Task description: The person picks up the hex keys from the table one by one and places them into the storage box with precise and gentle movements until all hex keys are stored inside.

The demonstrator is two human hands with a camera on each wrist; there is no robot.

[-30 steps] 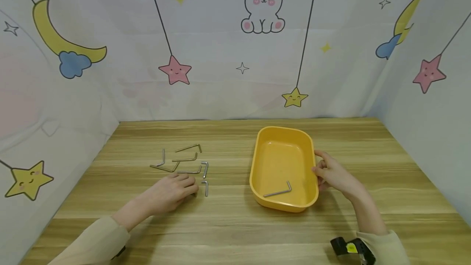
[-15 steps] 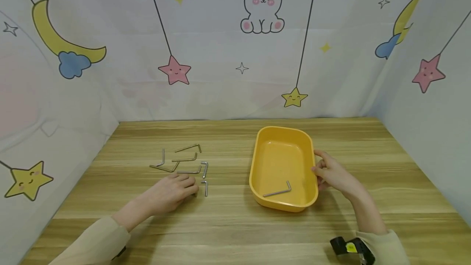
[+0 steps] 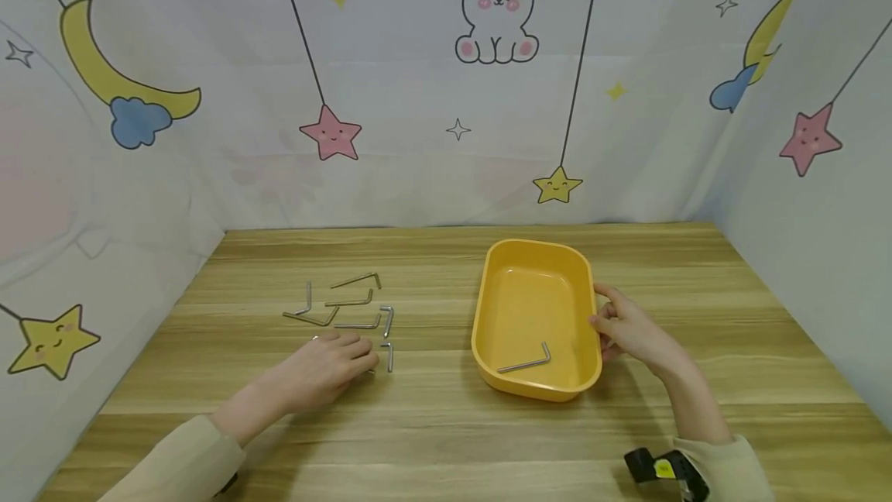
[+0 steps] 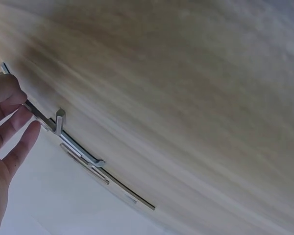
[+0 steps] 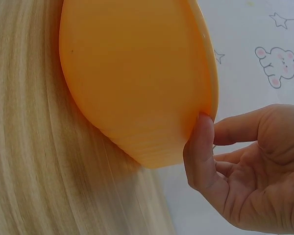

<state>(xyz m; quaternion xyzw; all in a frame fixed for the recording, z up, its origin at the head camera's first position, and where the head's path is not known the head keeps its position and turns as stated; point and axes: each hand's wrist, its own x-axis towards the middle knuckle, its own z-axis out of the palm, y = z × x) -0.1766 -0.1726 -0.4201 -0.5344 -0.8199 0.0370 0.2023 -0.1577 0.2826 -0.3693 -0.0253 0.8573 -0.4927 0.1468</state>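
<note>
In the left wrist view my left hand (image 4: 7, 112) pinches a silver hex key (image 4: 41, 118) between thumb and fingers, its short bent end sticking up. The head view shows this left hand (image 3: 324, 370) low over the table, mostly covering that key. Several other hex keys (image 3: 351, 302), silver and brassy, lie loosely just beyond it. On the right, my right hand (image 3: 630, 328) grips the side of a yellow plastic tray (image 3: 484, 293), its thumb and fingertips at the rim. One silver hex key (image 3: 526, 366) lies inside the tray near its front end.
A wooden table (image 3: 432, 440) carries everything. Behind it and along both sides hangs a white cloth (image 3: 411, 84) printed with stars, moons and a rabbit. A black wrist device (image 3: 669, 471) sits at the right sleeve.
My left hand has shifted very slightly, and bits of the pinched hex key now show at its edges in the head view. My right hand and the tray stay in place.
</note>
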